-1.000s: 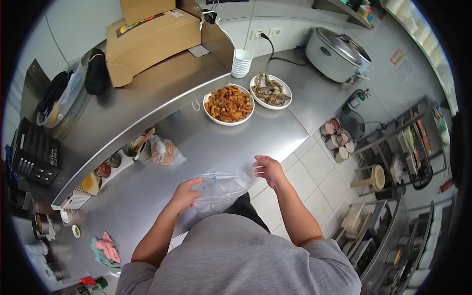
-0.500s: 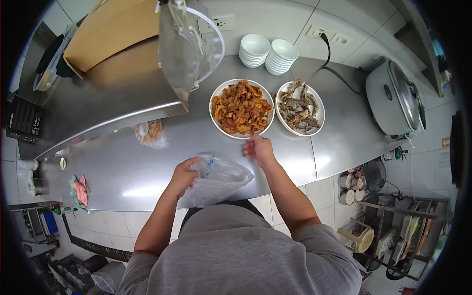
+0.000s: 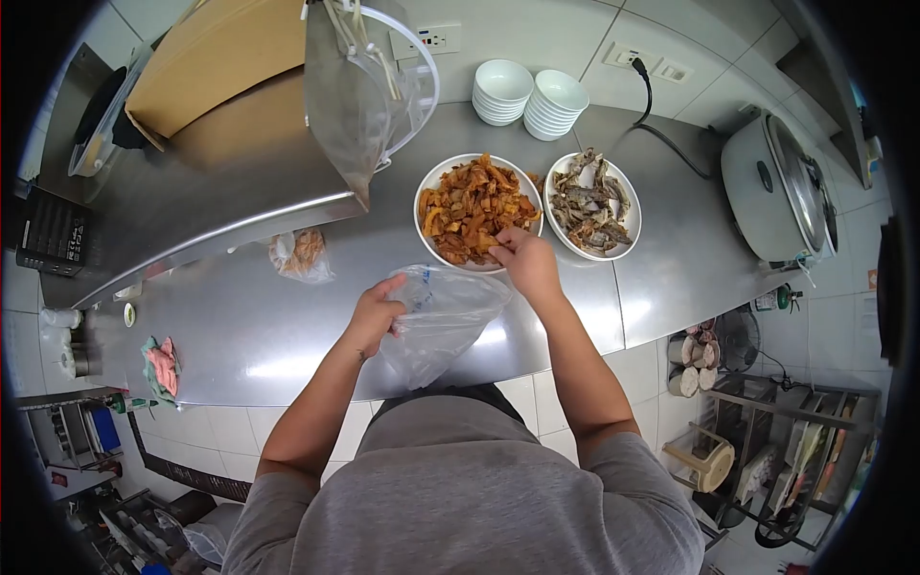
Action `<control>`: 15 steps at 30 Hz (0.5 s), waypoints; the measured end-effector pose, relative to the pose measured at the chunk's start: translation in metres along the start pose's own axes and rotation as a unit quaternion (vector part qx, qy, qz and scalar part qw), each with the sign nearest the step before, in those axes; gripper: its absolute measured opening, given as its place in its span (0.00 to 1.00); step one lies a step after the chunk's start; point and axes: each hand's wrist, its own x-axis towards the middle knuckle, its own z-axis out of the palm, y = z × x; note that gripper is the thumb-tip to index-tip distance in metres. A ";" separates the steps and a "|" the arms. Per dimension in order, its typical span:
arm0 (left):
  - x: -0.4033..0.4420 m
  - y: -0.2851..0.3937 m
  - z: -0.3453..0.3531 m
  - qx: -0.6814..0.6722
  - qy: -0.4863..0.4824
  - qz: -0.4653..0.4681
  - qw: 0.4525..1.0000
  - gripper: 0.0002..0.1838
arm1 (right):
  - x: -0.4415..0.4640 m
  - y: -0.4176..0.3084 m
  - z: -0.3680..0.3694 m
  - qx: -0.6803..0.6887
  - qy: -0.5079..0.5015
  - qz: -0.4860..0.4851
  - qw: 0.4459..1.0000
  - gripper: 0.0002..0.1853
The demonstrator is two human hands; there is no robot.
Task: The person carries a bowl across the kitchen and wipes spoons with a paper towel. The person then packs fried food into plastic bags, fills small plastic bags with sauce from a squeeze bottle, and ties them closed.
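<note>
My left hand (image 3: pixel 377 314) grips the edge of a clear plastic bag (image 3: pixel 441 321), which hangs open over the counter's front edge. Blue print marks the bag near its mouth. My right hand (image 3: pixel 529 263) reaches over the near rim of a white plate (image 3: pixel 423 240) heaped with orange-brown food pieces (image 3: pixel 471 206). Its thumb and fingers are pinched together on a piece at the heap's near right side; the fingertips partly hide it. To the right, almost touching, stands a second white plate (image 3: pixel 623 251) of greyish dried-looking pieces (image 3: pixel 589 206), perhaps fish.
Two stacks of pale bowls (image 3: pixel 503 91) stand by the wall. A large cooker (image 3: pixel 767 187) sits at the right end. On the left lie a small knotted bag of food (image 3: pixel 302 255) and a pink and green cloth (image 3: pixel 160 368). A raised steel shelf (image 3: pixel 240 192) overhangs the back left.
My right hand has moved up and right from below the plate onto the orange-brown pieces. The left hand has lifted the bag slightly, and its mouth is closer to the plate.
</note>
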 end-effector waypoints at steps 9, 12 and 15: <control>0.015 -0.009 0.005 0.004 -0.037 -0.014 0.999 0.36 | 0.039 -0.030 -0.015 0.055 -0.076 0.065 0.993 0.27; 0.022 -0.011 0.004 0.019 -0.029 -0.018 0.999 0.36 | 0.086 -0.019 -0.001 -0.121 0.058 -0.058 0.989 0.34; 0.023 -0.004 0.005 0.033 -0.035 -0.002 0.999 0.36 | 0.108 -0.038 -0.001 -0.237 -0.063 -0.016 0.969 0.38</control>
